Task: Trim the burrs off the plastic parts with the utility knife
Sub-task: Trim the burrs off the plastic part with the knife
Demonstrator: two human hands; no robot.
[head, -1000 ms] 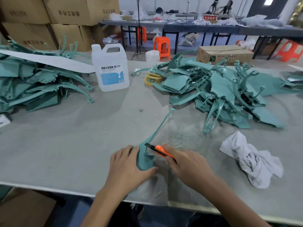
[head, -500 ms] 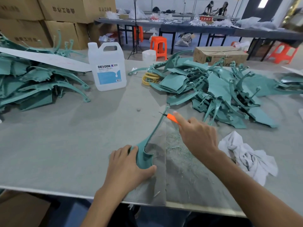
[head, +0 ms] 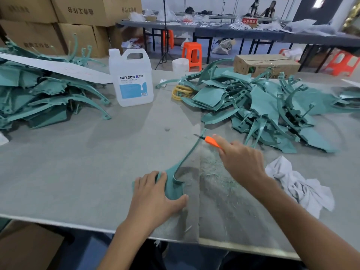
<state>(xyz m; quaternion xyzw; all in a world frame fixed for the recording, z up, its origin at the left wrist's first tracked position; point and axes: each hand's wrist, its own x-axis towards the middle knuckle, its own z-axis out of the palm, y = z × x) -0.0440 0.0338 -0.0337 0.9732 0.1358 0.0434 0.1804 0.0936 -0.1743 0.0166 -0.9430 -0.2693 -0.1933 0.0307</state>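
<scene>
On table (head: 78, 172), left hand (head: 153, 199) fingers (head: 149, 179) flat on plastic part (head: 173, 187), right hand (head: 241, 158) gripping knife (head: 211, 141) near its tip

Teal plastic part (head: 173, 184), orange knife (head: 212, 141), white rag (head: 300, 190), grey table (head: 78, 172).

Open table (head: 78, 168) on my near left — I can pass there. The left pile (head: 44, 98), jug (head: 132, 82) and right pile (head: 263, 110) wall the far side; a rag (head: 298, 188) lies near right.
</scene>
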